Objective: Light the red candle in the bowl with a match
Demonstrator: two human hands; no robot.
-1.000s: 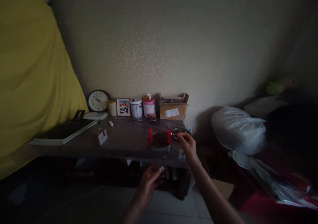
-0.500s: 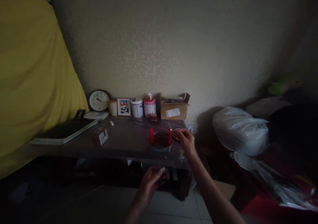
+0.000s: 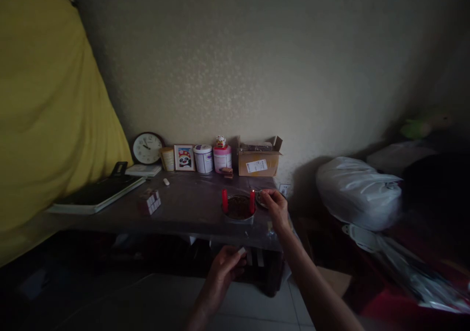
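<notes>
Left hand (image 3: 223, 267): below dark desk's (image 3: 191, 208) front edge, curled snugly round small pale box (image 3: 241, 250).
Red cylindrical candles (image 3: 225, 202): 2, upright at round metal tin's (image 3: 239, 218) rim; desktop stretches leftward.
Right hand (image 3: 278, 211): over right edge, fingertips pinching thin stick beside flame (image 3: 253, 191).

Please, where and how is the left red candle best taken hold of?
Probably by the middle of its shaft, pinched from the left. The left candle stands slim and upright at the left edge of the tin, so that side looks open; on the other are the right candle, its tip glowing, and the right hand.
</notes>
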